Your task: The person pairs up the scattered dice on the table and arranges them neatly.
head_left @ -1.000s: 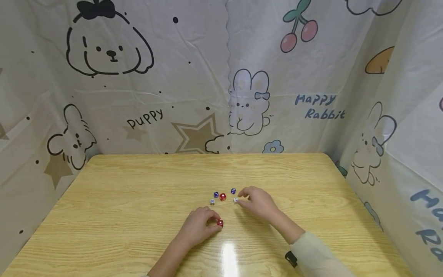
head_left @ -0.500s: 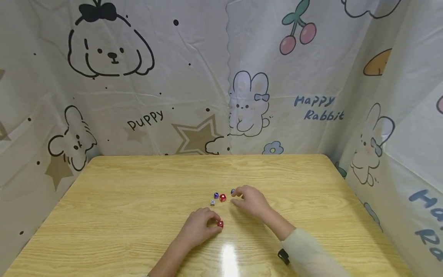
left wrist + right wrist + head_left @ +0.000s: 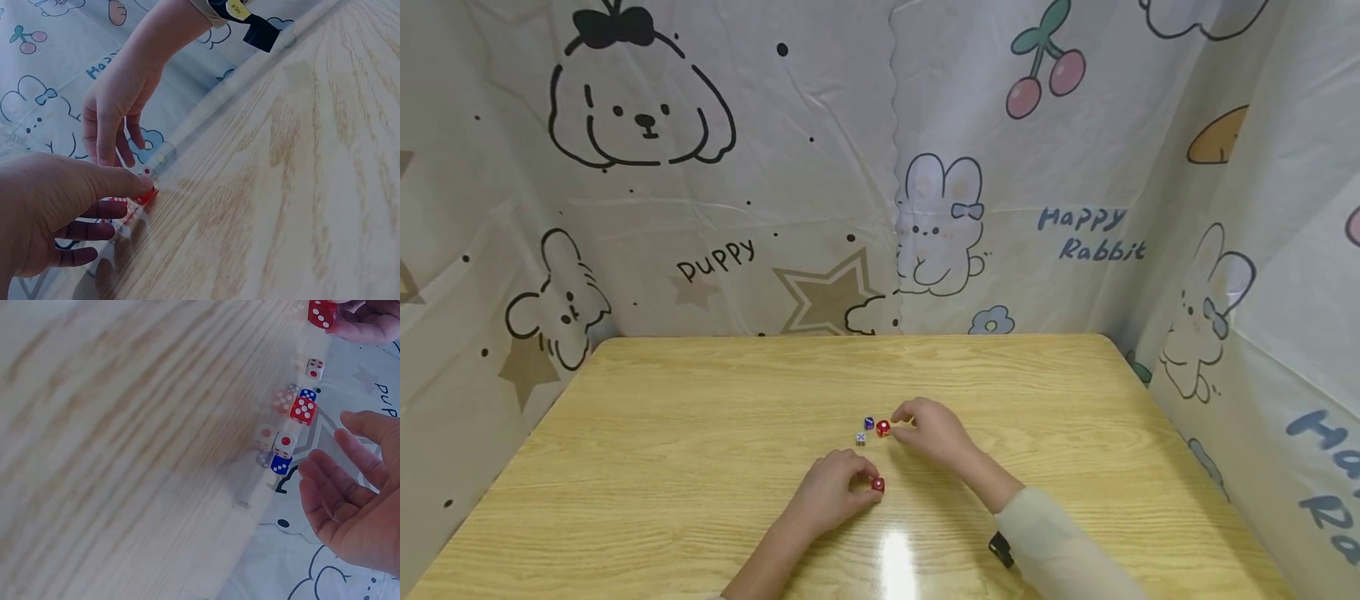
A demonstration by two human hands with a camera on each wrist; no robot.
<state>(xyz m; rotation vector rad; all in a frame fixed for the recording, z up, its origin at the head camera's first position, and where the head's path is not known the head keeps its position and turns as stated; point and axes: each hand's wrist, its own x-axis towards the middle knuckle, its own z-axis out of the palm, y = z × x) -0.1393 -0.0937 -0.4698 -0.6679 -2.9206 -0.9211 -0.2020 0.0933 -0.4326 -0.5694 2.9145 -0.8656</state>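
My left hand (image 3: 833, 493) pinches a red die (image 3: 878, 485) between thumb and index finger, low over the wooden table. Beyond it lie a larger red die (image 3: 883, 427), a blue die (image 3: 868, 423) and a white die (image 3: 861, 439), close together. My right hand (image 3: 936, 435) hovers at the right of this red die, holding nothing. In the right wrist view, the right hand (image 3: 356, 494) has its fingers spread, beside another white die (image 3: 285, 444) and a second blue die (image 3: 281, 465). The hand hides those two in the head view.
The wooden table (image 3: 715, 392) reaches back to a printed curtain (image 3: 820, 167), which also runs along both sides. A black strap device (image 3: 1001, 550) sits at the right wrist, by the sleeve. Light glares off the table's front.
My right hand has moved left from the right-hand white die toward the larger red die, covering the white and blue dice on that side. My left hand stays still with its red die.
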